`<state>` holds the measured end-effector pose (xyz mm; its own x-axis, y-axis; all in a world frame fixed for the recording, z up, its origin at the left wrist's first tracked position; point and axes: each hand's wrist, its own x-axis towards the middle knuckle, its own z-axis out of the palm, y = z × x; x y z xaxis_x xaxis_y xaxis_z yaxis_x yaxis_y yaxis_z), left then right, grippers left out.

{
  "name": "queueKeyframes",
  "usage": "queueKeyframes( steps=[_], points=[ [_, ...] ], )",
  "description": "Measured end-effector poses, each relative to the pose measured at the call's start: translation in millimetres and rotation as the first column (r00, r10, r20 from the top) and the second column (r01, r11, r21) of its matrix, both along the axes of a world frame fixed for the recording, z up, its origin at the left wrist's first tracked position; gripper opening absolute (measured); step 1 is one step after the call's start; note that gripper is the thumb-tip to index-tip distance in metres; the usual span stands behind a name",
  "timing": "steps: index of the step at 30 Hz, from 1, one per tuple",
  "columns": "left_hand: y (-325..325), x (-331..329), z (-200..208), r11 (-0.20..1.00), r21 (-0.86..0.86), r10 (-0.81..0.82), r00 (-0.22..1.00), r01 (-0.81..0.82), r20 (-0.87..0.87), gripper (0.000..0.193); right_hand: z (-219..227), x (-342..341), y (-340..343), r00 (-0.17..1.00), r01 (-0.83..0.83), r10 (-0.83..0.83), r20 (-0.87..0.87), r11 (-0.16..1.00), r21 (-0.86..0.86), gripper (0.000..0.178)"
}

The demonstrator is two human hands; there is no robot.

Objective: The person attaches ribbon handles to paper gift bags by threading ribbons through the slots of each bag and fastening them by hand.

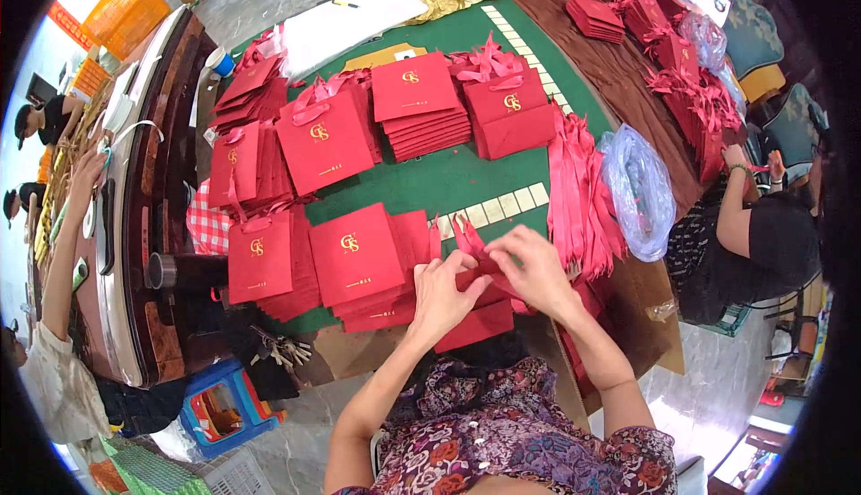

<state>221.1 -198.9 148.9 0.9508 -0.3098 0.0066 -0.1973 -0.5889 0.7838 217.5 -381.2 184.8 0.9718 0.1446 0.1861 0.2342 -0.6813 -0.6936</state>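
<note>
Near the table's front edge, my left hand (444, 290) grips the top of a red paper gift bag (475, 326), its thumb and fingers closed. Close beside it my right hand (536, 271) bends over the same bag with fingertips drawn together. A pink-red ribbon (468, 237) sticks up by the fingers; what exactly the right fingertips pinch is hidden. To the left lies a fanned stack of red bags (357, 257) with gold print. A thick bunch of loose ribbons (578, 190) hangs over the table just beyond my right hand.
More bag stacks (421, 105) stand across the green tabletop (421, 186). A clear plastic bag (637, 192) lies right of the ribbons. A dark cylindrical flask (184, 271) is at the left edge. People work on both sides; one person's arm (737, 204) reaches bags at right.
</note>
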Motion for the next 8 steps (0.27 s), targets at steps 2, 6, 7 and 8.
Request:
queueKeyframes(
  steps=[2, 6, 7, 8],
  points=[
    [-6.6, -0.4, 0.2, 1.0, 0.013, 0.009, 0.999, -0.01, 0.031, 0.025, 5.2, 12.2, -7.8, 0.999, -0.013, 0.013, -0.051, 1.0, 0.003, 0.014],
    [-16.0, -7.7, 1.7, 0.999, 0.042, -0.03, 0.982, 0.023, 0.185, 0.02, -12.5, 35.5, -29.0, 0.905, -0.332, 0.308, -0.292, 0.943, -0.035, 0.02],
    [-17.4, -10.7, 1.3, 0.998, 0.065, -0.041, 0.963, 0.025, 0.265, 0.019, -12.8, 42.1, -33.1, 0.821, -0.414, 0.367, -0.438, 0.91, -0.011, 0.023],
    [-17.6, -12.8, 0.4, 0.995, 0.079, -0.076, 0.955, 0.055, 0.288, 0.02, -8.3, 50.0, -34.2, 0.707, -0.49, 0.415, -0.572, 0.871, 0.027, 0.028]
  ],
)
